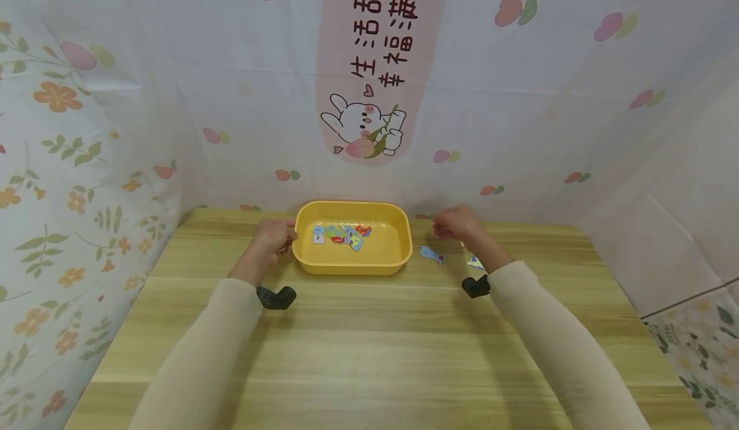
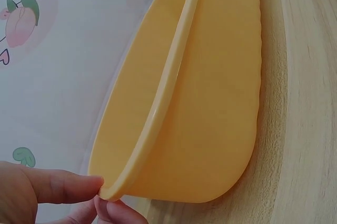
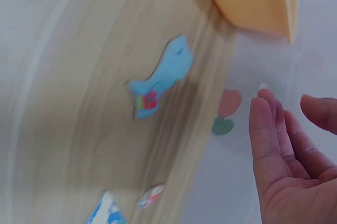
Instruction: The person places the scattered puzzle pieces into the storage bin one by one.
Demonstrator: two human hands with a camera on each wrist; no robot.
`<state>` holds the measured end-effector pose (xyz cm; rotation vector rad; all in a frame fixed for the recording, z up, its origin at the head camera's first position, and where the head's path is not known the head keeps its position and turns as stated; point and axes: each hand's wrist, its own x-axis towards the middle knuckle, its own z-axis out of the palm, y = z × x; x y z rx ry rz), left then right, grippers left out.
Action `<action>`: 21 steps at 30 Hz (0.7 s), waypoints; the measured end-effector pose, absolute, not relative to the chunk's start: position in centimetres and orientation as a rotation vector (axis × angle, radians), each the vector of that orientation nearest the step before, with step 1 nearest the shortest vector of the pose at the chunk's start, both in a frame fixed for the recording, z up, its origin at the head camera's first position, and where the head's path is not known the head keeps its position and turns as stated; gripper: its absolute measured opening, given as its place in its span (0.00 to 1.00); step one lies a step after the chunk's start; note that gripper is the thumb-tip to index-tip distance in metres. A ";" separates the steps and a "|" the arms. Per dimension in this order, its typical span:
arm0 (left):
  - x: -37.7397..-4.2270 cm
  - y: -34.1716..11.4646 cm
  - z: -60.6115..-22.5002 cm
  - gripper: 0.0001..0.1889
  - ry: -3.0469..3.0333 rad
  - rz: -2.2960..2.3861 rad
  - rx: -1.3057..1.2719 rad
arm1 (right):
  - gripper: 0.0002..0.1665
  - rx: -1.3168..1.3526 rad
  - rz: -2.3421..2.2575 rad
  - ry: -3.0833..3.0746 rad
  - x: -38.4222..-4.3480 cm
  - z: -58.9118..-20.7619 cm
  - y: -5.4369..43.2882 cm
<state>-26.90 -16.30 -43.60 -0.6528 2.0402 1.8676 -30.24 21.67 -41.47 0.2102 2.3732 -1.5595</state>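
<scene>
My left hand point(image 1: 270, 239) pinches the left end of a yellow plastic tray point(image 1: 383, 250). Thumb and fingertips meet on the tray's rim point(image 2: 152, 121) in the left wrist view. Several flat, colourful pieces like puzzle pieces point(image 1: 356, 242) lie inside the tray, left of its middle. Right of the tray, above the table's far edge, my right hand point(image 1: 460, 223) is held with nothing in it, fingers nearly straight and thumb apart. Near it on the table are a light blue piece point(image 3: 171, 68), a blue-and-white piece point(image 3: 107, 212) and a small red-and-white piece point(image 3: 151, 196).
The wooden table point(image 1: 369, 353) runs back to a printed cloth point(image 1: 491, 115) with a rabbit picture, directly behind the tray. Another flowered cloth point(image 1: 69, 224) hangs along the left side. A black device point(image 1: 277, 298) sits at the left wrist, and a similar one point(image 1: 475, 287) at the right.
</scene>
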 end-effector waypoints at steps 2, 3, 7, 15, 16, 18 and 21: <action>-26.9 -16.3 -43.6 0.23 2.045 1.868 -0.650 | 0.22 0.212 -1.531 2.388 -30.0 -41.7 22.2; -26.9 -16.2 -43.6 0.23 2.048 1.869 -0.653 | 0.22 0.213 -1.521 2.392 -30.0 -41.9 22.5; -26.8 -16.3 -43.7 0.22 2.055 1.870 -0.652 | 0.22 0.236 -1.448 2.413 -29.9 -42.6 23.2; -26.6 -16.4 -43.6 0.23 2.075 1.870 -0.618 | 0.19 0.213 -1.292 2.511 -29.3 -44.1 23.6; -26.6 -16.4 -43.6 0.23 2.077 1.869 -0.621 | 0.19 0.208 -1.262 2.528 -29.2 -44.1 23.6; -26.6 -16.4 -43.6 0.22 2.075 1.869 -0.621 | 0.18 0.186 -1.188 2.568 -29.0 -44.4 23.6; -26.7 -16.4 -43.6 0.22 2.071 1.869 -0.618 | 0.14 0.210 -1.131 2.587 -28.8 -44.7 23.6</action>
